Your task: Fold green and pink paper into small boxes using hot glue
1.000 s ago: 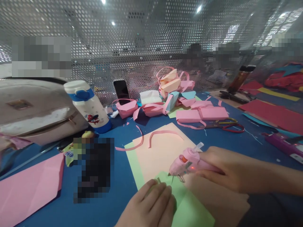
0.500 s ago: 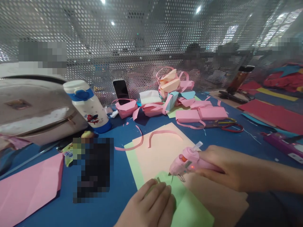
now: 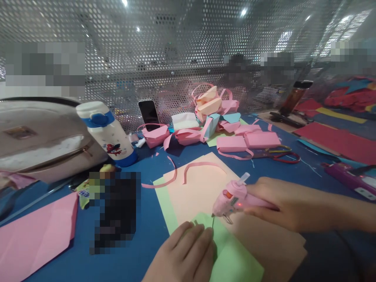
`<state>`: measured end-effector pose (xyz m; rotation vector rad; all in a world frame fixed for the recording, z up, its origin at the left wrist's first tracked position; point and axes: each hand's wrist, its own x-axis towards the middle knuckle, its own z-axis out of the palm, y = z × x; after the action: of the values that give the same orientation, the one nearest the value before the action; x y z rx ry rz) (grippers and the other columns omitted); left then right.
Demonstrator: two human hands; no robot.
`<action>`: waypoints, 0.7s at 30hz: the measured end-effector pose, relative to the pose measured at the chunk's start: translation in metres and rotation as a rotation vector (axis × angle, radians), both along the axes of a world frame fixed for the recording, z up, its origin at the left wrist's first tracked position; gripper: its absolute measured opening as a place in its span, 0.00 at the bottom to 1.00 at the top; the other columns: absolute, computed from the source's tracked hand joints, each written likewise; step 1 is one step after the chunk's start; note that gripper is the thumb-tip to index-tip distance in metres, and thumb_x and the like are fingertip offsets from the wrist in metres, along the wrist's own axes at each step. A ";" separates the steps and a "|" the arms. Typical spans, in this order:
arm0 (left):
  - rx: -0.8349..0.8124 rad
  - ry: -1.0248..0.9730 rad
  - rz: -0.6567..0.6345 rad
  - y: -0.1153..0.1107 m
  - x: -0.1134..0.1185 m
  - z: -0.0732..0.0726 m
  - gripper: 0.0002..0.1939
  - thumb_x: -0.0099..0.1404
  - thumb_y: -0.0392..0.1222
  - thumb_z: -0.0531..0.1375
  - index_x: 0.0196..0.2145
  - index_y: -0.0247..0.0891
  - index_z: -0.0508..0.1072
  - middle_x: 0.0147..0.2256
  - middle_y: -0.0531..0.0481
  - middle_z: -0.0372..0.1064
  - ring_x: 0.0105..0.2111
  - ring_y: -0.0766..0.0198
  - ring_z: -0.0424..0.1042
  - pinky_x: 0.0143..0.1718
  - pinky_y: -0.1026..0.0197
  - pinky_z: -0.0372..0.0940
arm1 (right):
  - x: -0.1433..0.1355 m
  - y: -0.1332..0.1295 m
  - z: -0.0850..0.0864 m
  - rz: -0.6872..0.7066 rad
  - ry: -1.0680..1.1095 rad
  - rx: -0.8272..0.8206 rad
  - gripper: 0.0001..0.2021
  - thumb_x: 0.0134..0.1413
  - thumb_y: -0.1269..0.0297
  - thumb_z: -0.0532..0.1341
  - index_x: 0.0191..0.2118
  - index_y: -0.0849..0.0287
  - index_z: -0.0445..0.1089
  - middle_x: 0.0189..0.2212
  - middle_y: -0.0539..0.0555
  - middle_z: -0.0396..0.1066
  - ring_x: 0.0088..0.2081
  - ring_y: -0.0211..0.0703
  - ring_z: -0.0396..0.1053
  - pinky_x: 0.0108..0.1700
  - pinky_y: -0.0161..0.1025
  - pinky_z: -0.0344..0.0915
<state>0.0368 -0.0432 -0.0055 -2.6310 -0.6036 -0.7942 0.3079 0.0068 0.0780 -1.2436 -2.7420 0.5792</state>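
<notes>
My right hand (image 3: 273, 203) is wrapped round a pink hot glue gun (image 3: 232, 197), with a clear glue stick standing out of its back and a small light glowing on its side. The gun's nozzle points down at the top edge of a folded green paper (image 3: 232, 246), close to a slit there; whether it touches is too fine to tell. My left hand (image 3: 188, 250) lies over the left part of this green paper, fingers curled and close together, holding it down. Beneath are sheets of peach paper (image 3: 190, 196) carrying a curved pink paper strip (image 3: 202, 164).
Pink paper boxes (image 3: 232, 143) and scraps lie along the back, with scissors (image 3: 286, 156) beside them. A white bottle (image 3: 108, 133), a bag (image 3: 44, 137) and folded pink paper (image 3: 38, 235) are at left. A purple glue gun (image 3: 349, 178) and red paper (image 3: 337, 141) sit right.
The glue gun's nozzle has shifted slightly to the right along the green paper's edge. My left hand stays in place on the paper. The whole view has moved a little.
</notes>
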 end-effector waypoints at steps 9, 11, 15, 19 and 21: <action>-0.070 0.028 0.062 -0.004 -0.003 -0.002 0.18 0.75 0.31 0.46 0.40 0.32 0.77 0.43 0.42 0.79 0.41 0.54 0.79 0.43 0.52 0.76 | 0.004 0.001 0.003 -0.008 -0.026 -0.033 0.20 0.67 0.53 0.49 0.26 0.57 0.63 0.22 0.51 0.65 0.22 0.40 0.59 0.25 0.36 0.47; -0.067 0.036 0.066 -0.004 -0.004 -0.003 0.19 0.75 0.31 0.46 0.41 0.32 0.77 0.44 0.42 0.79 0.41 0.54 0.79 0.44 0.52 0.75 | 0.004 0.002 0.004 -0.012 -0.035 -0.056 0.20 0.67 0.52 0.49 0.26 0.57 0.62 0.22 0.51 0.65 0.22 0.39 0.59 0.24 0.36 0.46; -0.041 0.035 0.055 -0.003 -0.004 -0.005 0.19 0.75 0.30 0.46 0.42 0.32 0.77 0.43 0.45 0.80 0.41 0.56 0.78 0.46 0.54 0.73 | 0.006 0.003 0.003 -0.040 -0.051 -0.128 0.22 0.66 0.50 0.48 0.24 0.58 0.60 0.21 0.52 0.65 0.21 0.39 0.58 0.24 0.37 0.45; -0.035 -0.002 0.030 -0.003 -0.002 -0.007 0.17 0.74 0.29 0.48 0.42 0.32 0.78 0.42 0.49 0.80 0.41 0.58 0.77 0.47 0.56 0.71 | 0.008 0.005 0.000 -0.072 -0.045 -0.175 0.23 0.66 0.48 0.48 0.25 0.58 0.60 0.22 0.52 0.65 0.22 0.38 0.58 0.24 0.36 0.45; -0.041 -0.012 0.020 -0.003 -0.001 -0.007 0.16 0.74 0.29 0.50 0.42 0.31 0.78 0.41 0.49 0.80 0.42 0.58 0.76 0.48 0.57 0.71 | 0.008 0.005 0.000 -0.082 -0.035 -0.187 0.23 0.66 0.48 0.49 0.25 0.59 0.60 0.22 0.51 0.65 0.22 0.38 0.58 0.24 0.36 0.45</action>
<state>0.0355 -0.0465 -0.0123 -2.6546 -0.6557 -0.8001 0.3159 0.0117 0.0777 -1.4098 -2.7013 0.8287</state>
